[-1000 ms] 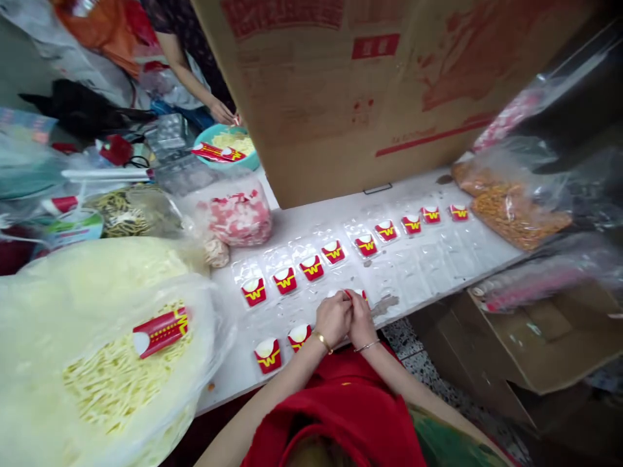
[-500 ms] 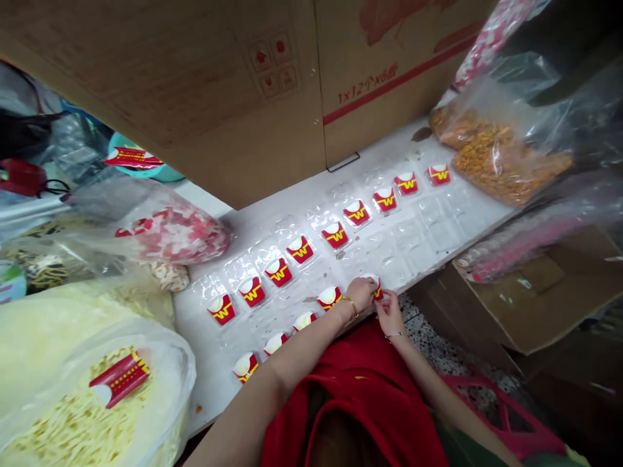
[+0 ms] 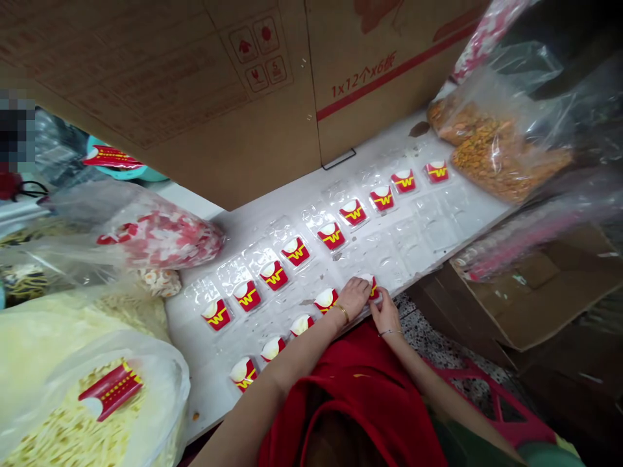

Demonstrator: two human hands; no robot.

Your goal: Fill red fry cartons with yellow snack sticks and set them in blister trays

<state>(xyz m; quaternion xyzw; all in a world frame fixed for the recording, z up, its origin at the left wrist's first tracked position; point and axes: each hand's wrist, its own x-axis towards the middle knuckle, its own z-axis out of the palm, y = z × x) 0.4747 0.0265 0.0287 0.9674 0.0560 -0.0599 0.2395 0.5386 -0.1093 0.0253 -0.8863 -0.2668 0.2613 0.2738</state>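
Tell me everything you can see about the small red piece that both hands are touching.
The small red piece is a tiny fry-carton shape, red with a white rounded top; its yellow mark is mostly hidden. It looks like thin plastic or card. It lies nearly flat at the near edge of the clear tray on the white table, last in the near row. The left hand covers its left side and the right hand pinches it from the right.

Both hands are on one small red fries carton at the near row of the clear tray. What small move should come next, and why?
Probably press the small red paper fries carton down into its pocket of the clear plastic blister tray. The left hand and right hand pinch it there, and filled pockets lie to its left, bare ones to its right.
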